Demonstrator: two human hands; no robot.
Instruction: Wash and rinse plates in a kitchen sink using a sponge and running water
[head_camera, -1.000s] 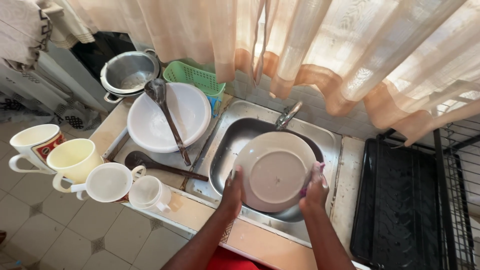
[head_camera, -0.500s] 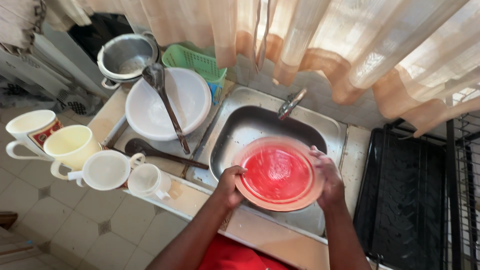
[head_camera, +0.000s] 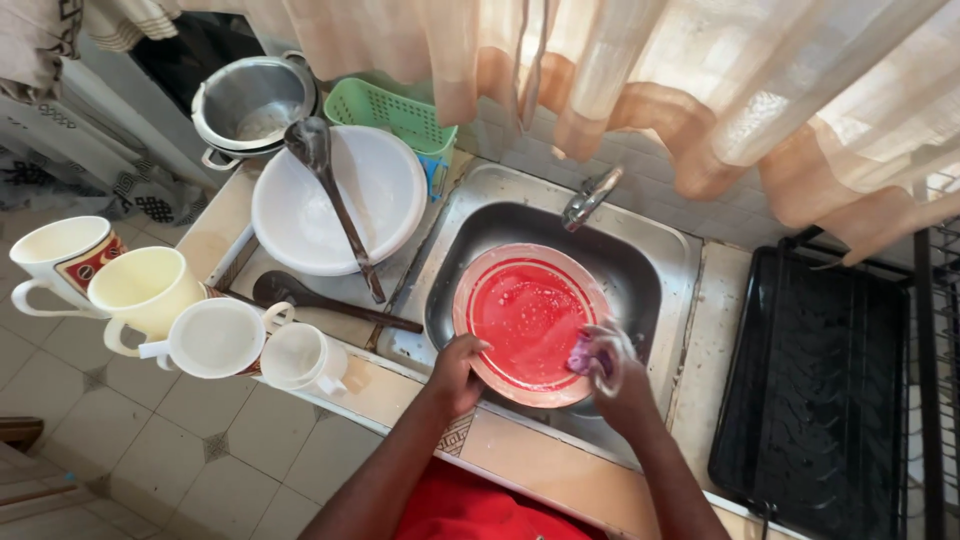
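Note:
A round plate (head_camera: 527, 318), red inside with a pale pink rim and soap suds on it, is held over the steel sink (head_camera: 640, 275). My left hand (head_camera: 458, 372) grips its lower left rim. My right hand (head_camera: 608, 365) presses a small purple sponge (head_camera: 580, 353) against the plate's right side. The tap (head_camera: 590, 197) stands just behind the plate.
Left of the sink sit a large white bowl (head_camera: 330, 205) with a ladle (head_camera: 330, 190), a dark spoon (head_camera: 330, 300), several mugs (head_camera: 150, 290), a steel pot (head_camera: 250, 100) and a green basket (head_camera: 395, 110). A black dish rack (head_camera: 810, 390) stands at right. Curtains hang above.
The plate was turned from its white underside to its red face. My right hand left the rim and now rubs the red face with the sponge.

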